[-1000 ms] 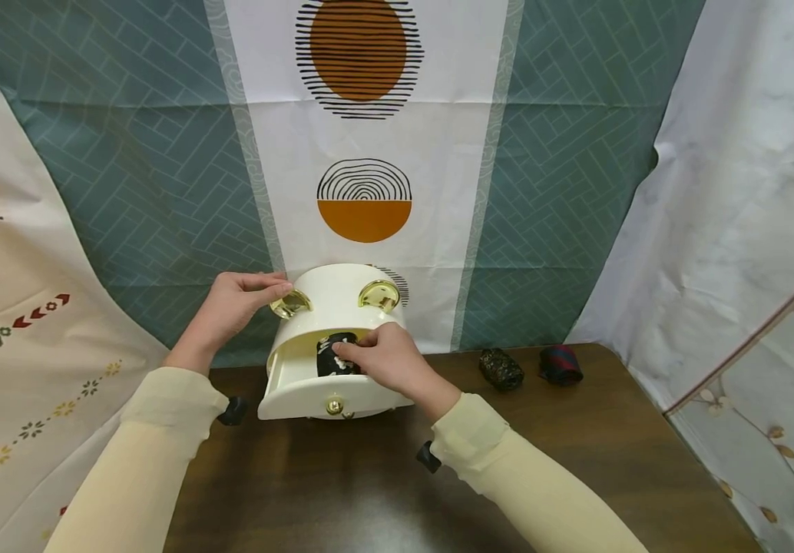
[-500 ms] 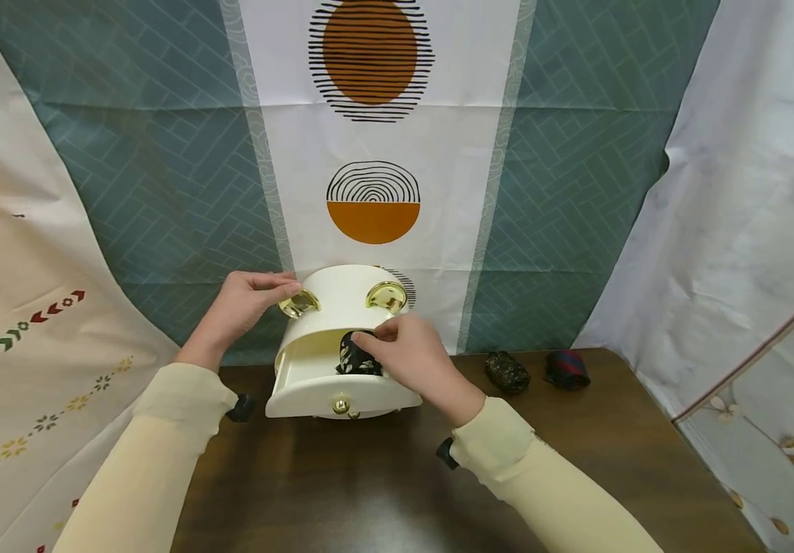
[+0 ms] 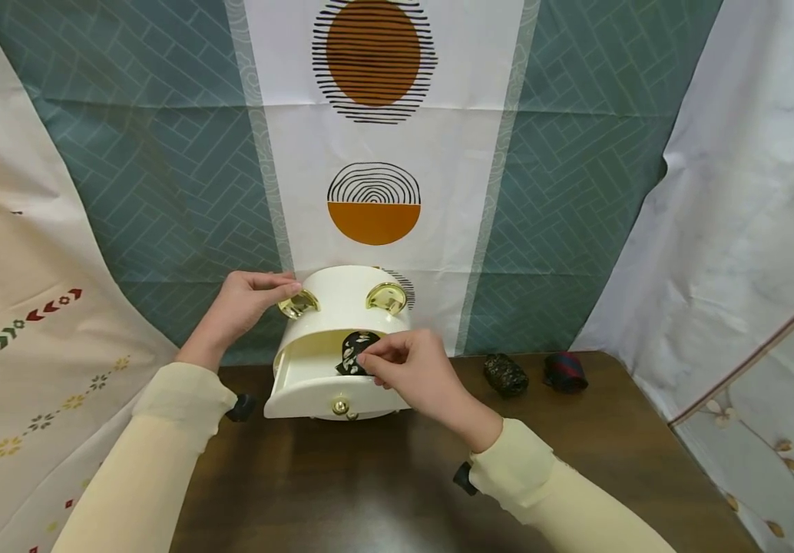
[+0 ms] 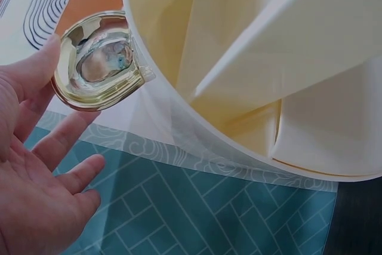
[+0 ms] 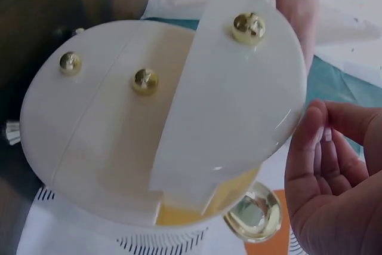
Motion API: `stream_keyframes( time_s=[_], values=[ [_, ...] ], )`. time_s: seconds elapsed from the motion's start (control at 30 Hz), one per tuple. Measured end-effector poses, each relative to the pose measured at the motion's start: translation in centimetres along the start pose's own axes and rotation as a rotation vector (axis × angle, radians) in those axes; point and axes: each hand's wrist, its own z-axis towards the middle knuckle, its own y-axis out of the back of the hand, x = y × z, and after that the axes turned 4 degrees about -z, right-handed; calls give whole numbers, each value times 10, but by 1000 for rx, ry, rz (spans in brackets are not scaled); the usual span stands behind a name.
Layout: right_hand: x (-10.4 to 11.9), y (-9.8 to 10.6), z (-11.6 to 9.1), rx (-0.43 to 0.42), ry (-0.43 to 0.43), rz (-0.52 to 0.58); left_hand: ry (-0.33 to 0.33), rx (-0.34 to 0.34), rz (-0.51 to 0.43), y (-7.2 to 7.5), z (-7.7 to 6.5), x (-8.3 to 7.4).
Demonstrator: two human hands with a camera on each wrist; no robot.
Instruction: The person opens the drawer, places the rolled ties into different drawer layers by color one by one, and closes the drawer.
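Versus half a second ago, our right hand (image 3: 423,374) has come down and right, from above the black patterned roll (image 3: 354,349) to its right side; the roll sits about where it did, though it lay further left a second ago. Left hand (image 3: 239,303) hasn't budged: thumb and fingers pinch the left gold ear (image 4: 101,64) of the white case (image 3: 338,290). Drawer (image 3: 300,399) is pulled out, and its front blocks the roll in our right wrist view. Two more rolls, a dark speckled roll (image 3: 505,375) and a red-and-blue roll (image 3: 566,372), are on the bench (image 3: 342,484) to the right, well apart from the case. Roll in question is inside the drawer, right half, just left of the right fingertips. Right thumb and index are together there; can't tell if they're clamped on it.
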Motion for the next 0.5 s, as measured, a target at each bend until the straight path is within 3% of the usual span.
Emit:
stream_keyframes(
  time_s=[0.2, 0.5],
  values=[
    [6, -4, -10, 114, -100, 113, 4, 3, 4, -1, -1, -1],
    [3, -6, -11, 321, -164, 44, 12, 2, 5, 0, -2, -3]
  ],
)
